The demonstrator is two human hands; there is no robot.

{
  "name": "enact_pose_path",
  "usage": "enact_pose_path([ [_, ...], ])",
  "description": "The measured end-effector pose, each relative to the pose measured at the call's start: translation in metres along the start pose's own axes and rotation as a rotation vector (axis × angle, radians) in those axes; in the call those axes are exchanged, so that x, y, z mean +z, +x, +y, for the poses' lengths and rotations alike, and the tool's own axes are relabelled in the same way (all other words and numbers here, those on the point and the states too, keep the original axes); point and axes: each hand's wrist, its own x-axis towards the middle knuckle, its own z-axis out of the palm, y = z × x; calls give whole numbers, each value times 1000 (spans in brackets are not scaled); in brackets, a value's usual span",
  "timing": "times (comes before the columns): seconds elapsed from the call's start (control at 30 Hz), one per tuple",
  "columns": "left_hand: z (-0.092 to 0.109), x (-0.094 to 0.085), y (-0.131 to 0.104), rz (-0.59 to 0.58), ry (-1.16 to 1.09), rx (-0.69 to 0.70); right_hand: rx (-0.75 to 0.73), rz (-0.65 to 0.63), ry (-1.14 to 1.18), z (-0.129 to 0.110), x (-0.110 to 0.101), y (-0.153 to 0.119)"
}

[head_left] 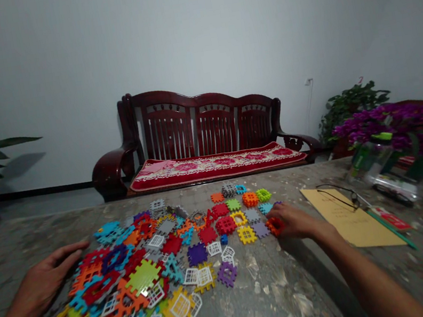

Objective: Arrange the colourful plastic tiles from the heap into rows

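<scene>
My right hand (293, 220) has its fingers closed on a red-orange interlocking block piece (274, 226) at the right end of the sorted pieces. Beside that piece lie a lavender square piece (261, 229) and a yellow window piece (247, 235). My left hand (50, 274) rests on the table at the left edge of a heap of colourful interlocking pieces (144, 277), fingers stretched out and holding nothing. White window frames (191, 276) lie among the heap. A purple piece (227, 274) sits nearer to me, right of the heap.
A yellow sheet (352, 221) bears glasses (343, 195) and a green pencil (391, 228) at the right. Behind them stand a clear bottle (379, 157) and purple flowers (413, 130). Beyond the grey table (275, 299) is a wooden bench (205, 121).
</scene>
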Motion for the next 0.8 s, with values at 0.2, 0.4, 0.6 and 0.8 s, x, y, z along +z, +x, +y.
enact_pose_path([
  [0.2,3,-2,-2,22,38,4,57,-47,-106,1,9,14],
  [0.4,4,-2,-2,16,31,-1,115,-57,-173,-4,7,16],
  [0.6,5,-2,-2,-18,28,-22,150,102,5,14,10,-6],
  [0.8,-3,-1,2,1,61,20,312,179,136,38,39,-37],
])
